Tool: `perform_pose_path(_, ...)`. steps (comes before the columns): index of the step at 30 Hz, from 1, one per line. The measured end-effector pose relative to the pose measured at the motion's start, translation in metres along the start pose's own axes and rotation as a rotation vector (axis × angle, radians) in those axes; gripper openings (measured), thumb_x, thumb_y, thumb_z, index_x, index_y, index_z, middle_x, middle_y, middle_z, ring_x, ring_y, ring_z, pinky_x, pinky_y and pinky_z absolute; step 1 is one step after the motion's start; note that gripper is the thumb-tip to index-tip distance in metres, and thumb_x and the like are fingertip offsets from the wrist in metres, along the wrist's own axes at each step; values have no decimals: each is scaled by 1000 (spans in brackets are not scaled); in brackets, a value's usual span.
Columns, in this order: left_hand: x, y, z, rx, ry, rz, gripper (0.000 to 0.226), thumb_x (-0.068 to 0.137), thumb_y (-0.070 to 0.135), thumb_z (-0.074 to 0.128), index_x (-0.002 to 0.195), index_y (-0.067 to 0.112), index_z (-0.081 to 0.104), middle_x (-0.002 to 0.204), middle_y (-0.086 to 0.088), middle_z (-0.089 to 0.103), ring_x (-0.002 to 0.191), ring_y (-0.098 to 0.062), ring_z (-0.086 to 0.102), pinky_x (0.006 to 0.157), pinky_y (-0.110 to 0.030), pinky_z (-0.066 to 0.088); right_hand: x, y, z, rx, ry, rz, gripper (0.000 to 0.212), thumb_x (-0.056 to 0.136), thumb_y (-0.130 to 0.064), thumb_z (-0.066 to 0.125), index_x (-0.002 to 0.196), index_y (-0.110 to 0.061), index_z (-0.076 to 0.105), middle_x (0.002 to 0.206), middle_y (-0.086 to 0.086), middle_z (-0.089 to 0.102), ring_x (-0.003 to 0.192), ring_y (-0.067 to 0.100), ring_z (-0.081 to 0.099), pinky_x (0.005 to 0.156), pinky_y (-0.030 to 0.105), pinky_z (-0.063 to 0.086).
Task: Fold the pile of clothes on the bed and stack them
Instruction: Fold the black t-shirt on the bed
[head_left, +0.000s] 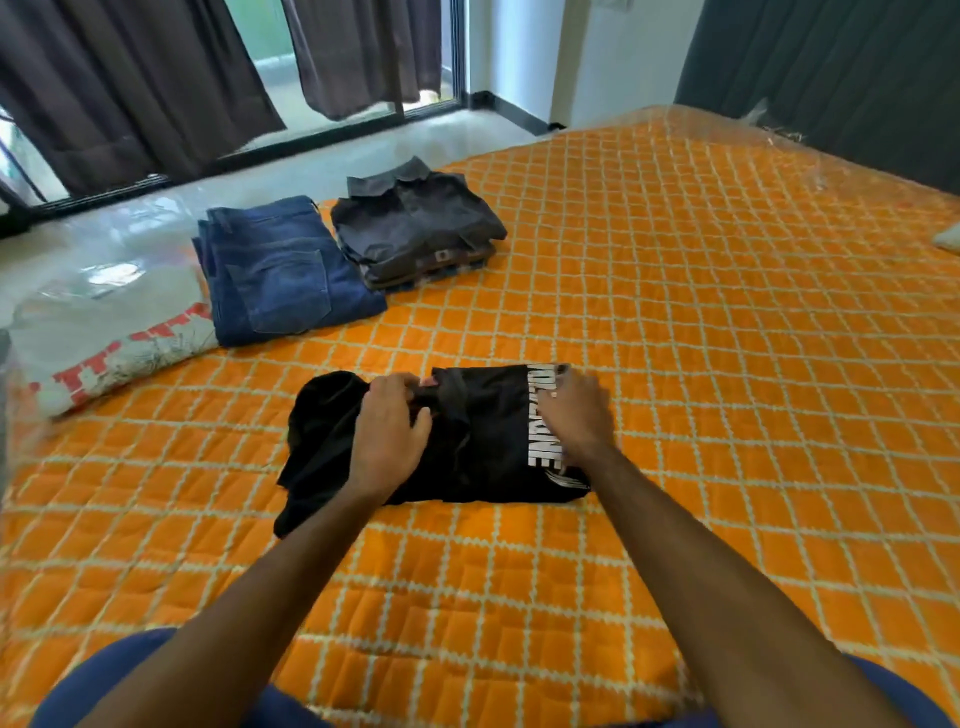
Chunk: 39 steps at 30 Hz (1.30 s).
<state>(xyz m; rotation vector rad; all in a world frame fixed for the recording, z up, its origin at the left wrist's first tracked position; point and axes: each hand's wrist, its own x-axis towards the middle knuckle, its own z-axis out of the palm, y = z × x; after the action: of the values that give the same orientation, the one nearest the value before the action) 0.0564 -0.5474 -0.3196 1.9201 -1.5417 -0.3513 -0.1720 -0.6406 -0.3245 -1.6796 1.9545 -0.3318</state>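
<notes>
Black T-shirt (467, 441): soft, light, limp. Left hand (387, 431) pinches a fold; right hand (574, 415) presses flat, fingers released. Take hold at folded edges.

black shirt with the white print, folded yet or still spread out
Partly folded: the black shirt is a compact block at the printed end, but loose cloth trails past the left hand.

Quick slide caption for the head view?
Both hands folding a black printed T-shirt on the orange quilted bed.
</notes>
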Motion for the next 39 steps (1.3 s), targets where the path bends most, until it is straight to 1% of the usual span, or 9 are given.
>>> perform_pose_path(2, -1, -4, 8, 243, -82, 286, 44, 97, 36, 60, 138, 28, 48, 140, 1, 46, 125, -20, 45, 98, -41, 43, 7, 23, -1, -42, 12, 150, 70, 93, -53, 59, 145, -9, 42, 148, 16, 40, 131, 40, 45, 102, 50, 45)
perform_pose_path(4, -3, -5, 23, 386, -287, 375, 50, 100, 52, 45, 147, 35, 42, 158, 2, 31, 144, -23, 31, 110, -48, 34, 12, 30, 3, 207, -165, 284, 90, 87, -56, 67, 151, -4, 30, 140, 19, 52, 115, 39, 62, 84, 45, 57)
perform_pose_path(7, -10, -13, 39, 488, -434, 273, 58, 99, 65, 35, 141, 27, 47, 163, -1, 28, 146, -28, 32, 113, -47, 35, 12, 31, 2, 633, -355, 328, 51, 93, -29, 73, 130, 0, 56, 91, 12, 73, 57, 24, 70, 44, 32, 54)
perform_pose_path(9, -14, -17, 38, 524, -327, 248, 62, 95, 70, 34, 126, 20, 54, 150, -3, 45, 130, -28, 48, 99, -45, 46, 11, 30, -1, 716, -378, 292, 20, 96, -12, 68, 115, -5, 66, 81, 7, 73, 51, 19, 68, 38, 28, 50)
perform_pose_path(15, -3, -31, 3, 642, -31, 82, 32, 94, 47, 53, 93, 16, 60, 109, -6, 55, 100, -30, 53, 80, -47, 41, 18, 44, -10, 733, -379, 149, 25, 98, -5, 62, 122, -9, 65, 111, 13, 75, 84, 28, 73, 52, 29, 57)
perform_pose_path(17, 6, -25, -3, 575, 2, 253, 24, 94, 39, 51, 99, 16, 58, 112, -6, 54, 102, -30, 54, 81, -46, 43, 17, 48, -10, 719, -384, 105, 30, 97, -6, 63, 127, -9, 64, 110, 11, 75, 95, 30, 74, 72, 39, 63)
perform_pose_path(22, 20, 39, 46, 577, -517, 732, 57, 90, 24, 50, 146, 20, 45, 156, -1, 40, 143, -22, 37, 118, -48, 28, 13, 49, -5, 749, -384, 66, 37, 97, -3, 63, 133, -11, 59, 113, 7, 73, 94, 24, 73, 71, 33, 58)
perform_pose_path(34, 84, -20, 26, 824, -474, -126, 48, 98, 36, 44, 139, 11, 49, 147, -13, 43, 137, -33, 36, 113, -56, 26, 30, 65, 14, 692, -416, 55, 38, 97, -2, 60, 135, -9, 58, 120, 10, 71, 105, 28, 71, 86, 39, 58)
perform_pose_path(39, 34, 3, 27, 560, -173, 417, 57, 94, 35, 48, 149, 18, 42, 162, -9, 31, 147, -29, 31, 116, -52, 27, 27, 66, 14, 784, -373, 72, 29, 101, -8, 57, 130, -12, 61, 114, 6, 73, 97, 21, 72, 73, 29, 56)
